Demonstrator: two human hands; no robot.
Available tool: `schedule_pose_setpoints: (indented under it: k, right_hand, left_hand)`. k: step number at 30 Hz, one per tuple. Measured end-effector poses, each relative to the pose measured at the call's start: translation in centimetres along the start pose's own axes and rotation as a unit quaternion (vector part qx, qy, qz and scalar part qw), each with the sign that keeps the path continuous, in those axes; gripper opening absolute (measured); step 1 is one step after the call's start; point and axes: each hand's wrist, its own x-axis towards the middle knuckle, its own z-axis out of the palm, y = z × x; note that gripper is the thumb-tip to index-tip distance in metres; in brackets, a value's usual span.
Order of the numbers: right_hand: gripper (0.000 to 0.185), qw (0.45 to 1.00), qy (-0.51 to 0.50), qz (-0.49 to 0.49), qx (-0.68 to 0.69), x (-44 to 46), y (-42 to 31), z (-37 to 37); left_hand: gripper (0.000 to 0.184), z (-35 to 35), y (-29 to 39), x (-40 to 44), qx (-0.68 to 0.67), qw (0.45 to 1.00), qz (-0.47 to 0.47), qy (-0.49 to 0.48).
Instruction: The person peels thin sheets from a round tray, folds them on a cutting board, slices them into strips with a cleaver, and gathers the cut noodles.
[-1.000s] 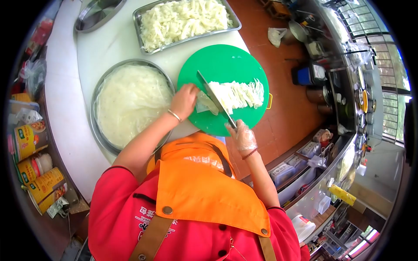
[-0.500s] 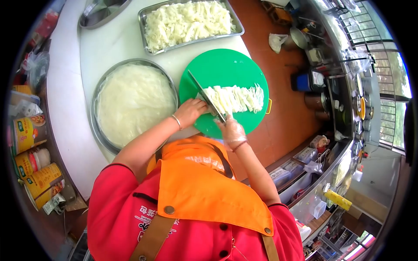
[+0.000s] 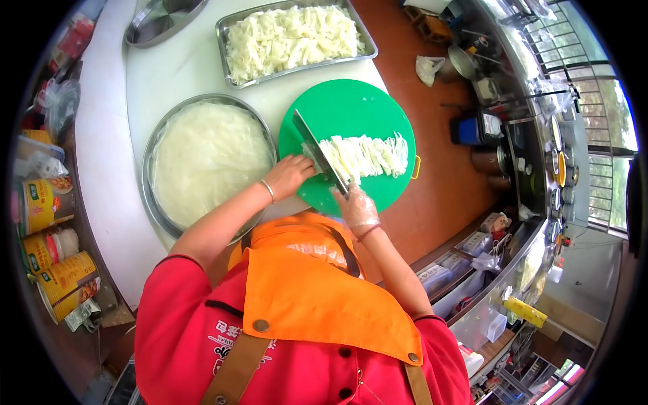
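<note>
My right hand [image 3: 358, 210], in a clear plastic glove, is closed round the handle of a knife [image 3: 318, 150]. The blade slants across the left part of a round green cutting board [image 3: 344, 101]. Right of the blade lies a row of pale cut strips [image 3: 368, 155]. My left hand [image 3: 288, 174] has its fingers bent and pressed on the uncut end of the pale sheet [image 3: 310, 152] left of the blade; its fingertips are partly hidden. Beside it a round metal pan [image 3: 146, 182] holds pale, translucent sheets [image 3: 206, 162].
A rectangular metal tray [image 3: 317, 65] heaped with pale strips stands behind the board. An empty round pan [image 3: 162, 25] sits at the far left of the white table [image 3: 172, 71]. Yellow cans [image 3: 67, 280] stand at the left. Shelves with containers line the right.
The knife has swung left along the pale sheet, and both hands have shifted with it. My left hand has come down from the board's left edge toward the near end of the sheet.
</note>
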Motion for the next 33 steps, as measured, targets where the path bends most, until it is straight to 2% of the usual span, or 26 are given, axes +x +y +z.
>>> schedule_pose_setpoints:
  k: [3,6,10,14,19,25,28,29,30,31,33]
  right_hand:
    - [0.041,0.996,-0.014,-0.022,-0.085,-1.7,-0.3,-1.5]
    - [0.041,0.994,-0.058,0.02,-0.089,-1.6,0.1,-0.9]
    - [0.041,0.997,-0.024,-0.004,-0.069,-0.6,0.3,1.1]
    - [0.041,1.0,0.018,-0.005,0.015,-0.5,0.0,0.1]
    - [0.041,0.999,-0.018,0.0,-0.039,-2.5,-0.2,-0.8]
    - [0.044,0.999,0.017,0.028,0.041,-0.4,0.3,1.7]
    - [0.037,0.986,0.056,0.046,0.153,-1.4,1.3,-0.1]
    - [0.035,0.98,0.075,0.052,0.176,-1.9,2.2,-0.7]
    - [0.033,0.982,0.105,0.05,0.152,-2.4,2.6,-2.2]
    - [0.032,0.973,0.129,0.11,0.157,-3.1,2.7,-3.6]
    - [0.03,0.97,0.226,0.076,0.039,-3.0,6.7,-4.7]
  left_hand:
    - [0.029,0.0,0.0,-1.0,-0.017,1.0,-0.005,0.023]
    - [0.031,-0.5,0.5,-0.6,-0.02,0.999,-0.017,0.039]
    - [0.033,0.2,0.4,0.1,-0.007,1.0,-0.009,0.022]
    - [0.033,0.0,0.5,-0.2,-0.006,1.0,-0.013,0.012]
    - [0.031,-0.2,1.4,-1.4,-0.041,0.997,-0.03,0.063]
    - [0.03,0.3,2.0,-0.3,-0.016,0.999,-0.026,0.04]
    - [0.03,0.0,2.5,-0.6,-0.093,0.987,-0.072,0.107]
    - [0.032,0.0,3.1,-0.7,-0.127,0.974,-0.124,0.142]
    - [0.033,0.1,3.5,-0.9,-0.162,0.955,-0.174,0.176]
    - [0.035,0.1,3.9,-0.9,-0.198,0.932,-0.222,0.208]
    - [0.04,2.6,2.9,-2.2,-0.345,0.851,-0.337,0.208]
